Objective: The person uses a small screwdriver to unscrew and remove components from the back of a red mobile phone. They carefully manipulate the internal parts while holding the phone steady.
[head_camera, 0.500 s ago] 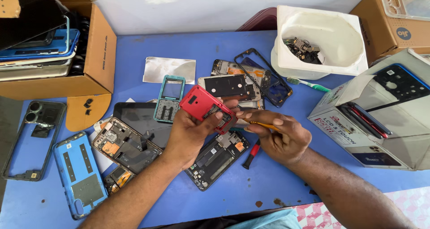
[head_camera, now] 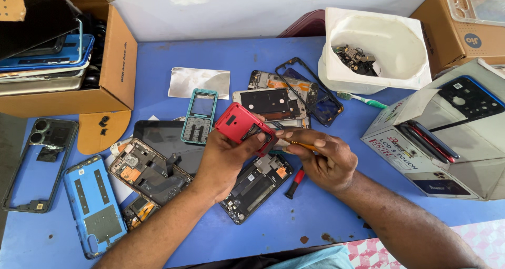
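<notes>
Left hand (head_camera: 223, 158) is gripping a small red phone casing (head_camera: 239, 123), held tilted just above the blue desk (head_camera: 273, 232). Right hand (head_camera: 321, 158) pinches a thin orange-handled tool (head_camera: 301, 144) against its edge. Stripped phone frames (head_camera: 255, 185) lie underneath.

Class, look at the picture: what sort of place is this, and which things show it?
Probably a mobile phone repair bench: opened phone frames lie across the blue table, a white tub holds loose parts, and a cardboard box is stacked with screens.

A blue table (head_camera: 247, 53) carries opened phone frames (head_camera: 150, 171), a cardboard box (head_camera: 113, 64), a white tub (head_camera: 376, 53) and a toothbrush (head_camera: 360, 99)
</notes>
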